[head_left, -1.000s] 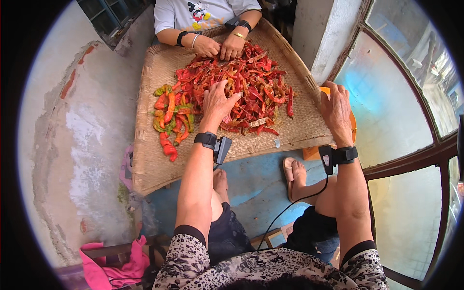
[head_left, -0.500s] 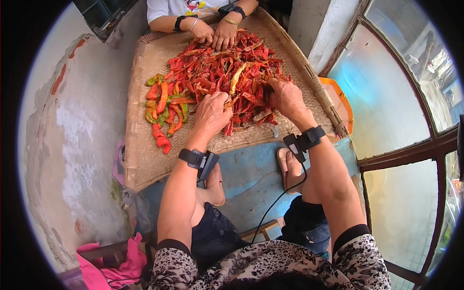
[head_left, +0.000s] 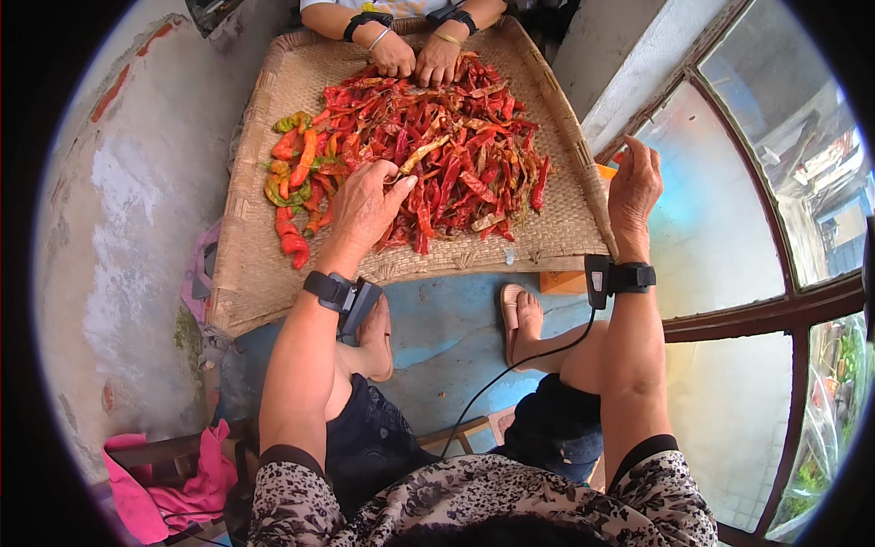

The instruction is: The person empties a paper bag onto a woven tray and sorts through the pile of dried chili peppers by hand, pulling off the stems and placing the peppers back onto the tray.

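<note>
My left hand point(head_left: 369, 208) is above the near part of a heap of dried red chilies point(head_left: 456, 182). Its thumb and forefinger are pinched at the lower end of a yellowish dried chili point(head_left: 426, 155), which points up and to the right. My right hand point(head_left: 635, 193) is raised past the right rim of the woven tray point(head_left: 246, 246). Its fingers are curled, and whatever they may hold is hidden. Fresher orange, red and green peppers point(head_left: 303, 162) lie in a bunch left of the heap.
Across the tray, another person's hands point(head_left: 437, 62) work at the heap's far edge. An orange box point(head_left: 562, 283) is partly hidden below the tray's right side. A framed window point(head_left: 729, 210) is close on the right, a worn wall point(head_left: 137, 246) on the left. Pink cloth point(head_left: 182, 483) hangs lower left.
My right hand has left the heap and moved right, beyond the tray's rim. My left hand has drawn back leftward with the yellowish chili, which now leans further over.
</note>
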Available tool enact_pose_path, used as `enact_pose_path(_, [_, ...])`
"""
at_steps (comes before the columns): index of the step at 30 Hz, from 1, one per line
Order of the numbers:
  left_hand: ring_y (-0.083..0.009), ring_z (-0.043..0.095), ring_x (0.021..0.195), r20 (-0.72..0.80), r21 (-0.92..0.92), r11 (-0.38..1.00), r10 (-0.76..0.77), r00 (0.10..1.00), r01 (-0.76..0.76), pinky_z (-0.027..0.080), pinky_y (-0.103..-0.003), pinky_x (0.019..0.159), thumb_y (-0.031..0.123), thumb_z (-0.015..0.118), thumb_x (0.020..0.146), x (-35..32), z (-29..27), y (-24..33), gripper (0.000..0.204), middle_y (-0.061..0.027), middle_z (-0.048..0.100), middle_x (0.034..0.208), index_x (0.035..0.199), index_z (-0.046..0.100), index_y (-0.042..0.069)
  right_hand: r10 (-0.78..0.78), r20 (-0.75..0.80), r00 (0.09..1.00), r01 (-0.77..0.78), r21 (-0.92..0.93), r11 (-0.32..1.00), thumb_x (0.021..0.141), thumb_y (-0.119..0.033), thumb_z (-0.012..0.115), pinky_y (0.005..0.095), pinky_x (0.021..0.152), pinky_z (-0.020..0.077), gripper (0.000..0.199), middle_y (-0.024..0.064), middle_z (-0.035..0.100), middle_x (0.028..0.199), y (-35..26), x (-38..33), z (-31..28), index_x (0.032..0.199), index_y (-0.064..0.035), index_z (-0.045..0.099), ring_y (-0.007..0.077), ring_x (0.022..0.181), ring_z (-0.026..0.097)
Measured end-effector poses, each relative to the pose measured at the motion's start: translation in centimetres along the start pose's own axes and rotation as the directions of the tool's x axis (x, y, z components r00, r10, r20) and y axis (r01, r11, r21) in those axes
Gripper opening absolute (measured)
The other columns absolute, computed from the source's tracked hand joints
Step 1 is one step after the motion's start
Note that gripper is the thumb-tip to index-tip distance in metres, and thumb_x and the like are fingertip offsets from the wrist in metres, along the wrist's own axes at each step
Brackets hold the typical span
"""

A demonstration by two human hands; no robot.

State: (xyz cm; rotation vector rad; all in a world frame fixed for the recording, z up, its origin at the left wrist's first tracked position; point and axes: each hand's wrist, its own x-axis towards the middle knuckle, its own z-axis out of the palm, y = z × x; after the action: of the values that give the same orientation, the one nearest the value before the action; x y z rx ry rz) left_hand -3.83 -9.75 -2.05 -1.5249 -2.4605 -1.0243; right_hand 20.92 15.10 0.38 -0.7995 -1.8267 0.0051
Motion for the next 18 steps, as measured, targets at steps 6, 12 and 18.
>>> enact_pose_path(6, [-0.031,0.064,0.071,0.042,-0.108,0.985,-0.132,0.99,0.136,0.048,-0.042,0.064,0.023,0.06,0.086,1.1,1.4,1.4,0.019,-0.0118,0.067,0.077,0.094,0.057,0.006,0.223,0.428,0.876,-0.011,-0.445,0.895,0.081,-0.007,0.06,0.0453,0.081,0.0447,0.024,0.0194,0.058,0.098,4.8,-2.5,-2.4,0.105,-0.0052,0.062,0.0369,0.096,0.054])
enact_pose_path(12, [-0.0296,0.064,0.072,0.006,-0.134,0.978,-0.162,0.987,0.162,0.048,-0.041,0.065,0.02,0.061,0.083,1.8,2.5,1.6,0.017,-0.0113,0.067,0.079,0.093,0.057,0.006,0.054,0.634,0.772,-0.178,0.133,0.975,0.08,-0.014,0.061,0.0446,0.074,0.0489,0.021,0.0227,0.062,0.084,-0.2,-3.2,1.7,0.097,-0.003,0.063,0.037,0.082,0.062])
enact_pose_path(18, [-0.0175,0.06,0.067,-0.119,-0.26,0.953,-0.194,0.974,0.158,0.047,-0.032,0.061,0.019,0.061,0.084,2.6,2.5,3.8,0.02,-0.0082,0.064,0.078,0.096,0.057,0.003,0.176,0.687,0.705,-0.136,-0.112,0.984,0.078,-0.012,0.061,0.048,0.074,0.0494,0.027,0.0258,0.063,0.086,-1.0,-5.5,6.2,0.101,-0.0021,0.051,0.0414,0.084,0.062])
